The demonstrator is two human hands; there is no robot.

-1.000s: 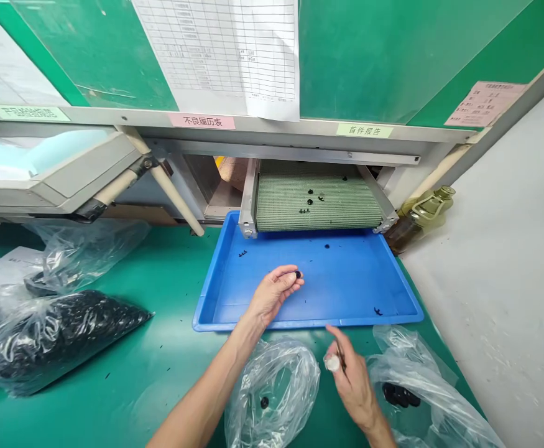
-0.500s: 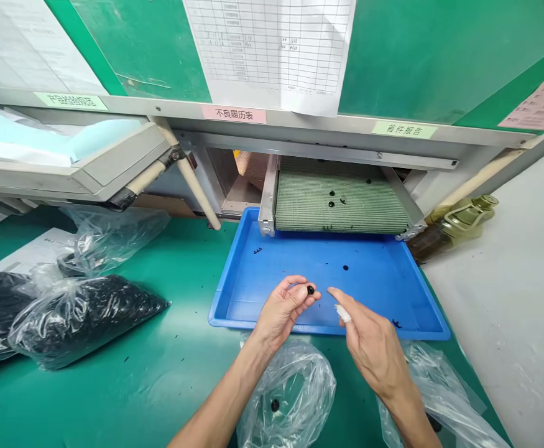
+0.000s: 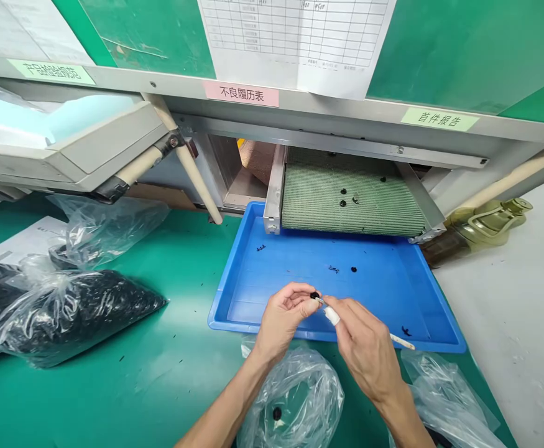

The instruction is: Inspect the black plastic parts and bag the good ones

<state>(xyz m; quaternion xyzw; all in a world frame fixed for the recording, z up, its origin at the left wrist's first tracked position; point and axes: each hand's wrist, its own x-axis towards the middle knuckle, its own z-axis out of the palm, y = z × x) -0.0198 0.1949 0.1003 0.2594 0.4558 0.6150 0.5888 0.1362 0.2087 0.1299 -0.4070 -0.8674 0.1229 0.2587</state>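
My left hand is over the front edge of the blue plastic tray, pinching a small black rubber piece between thumb and fingers. My right hand holds a thin pale stick, and its tip meets the black piece. A white wrap covers one right-hand finger. Several similar black pieces lie in the tray, and others rest on the green mesh conveyor belt.
Clear plastic bags of black pieces lie on the green bench at left. Smaller clear bags sit below my hands. A metal frame and hinged machine cover stand behind, with an olive bottle at right.
My right hand has moved left to my left hand, bringing the stick's tip to the black piece. My hands are now closer together, and the view has shifted slightly.
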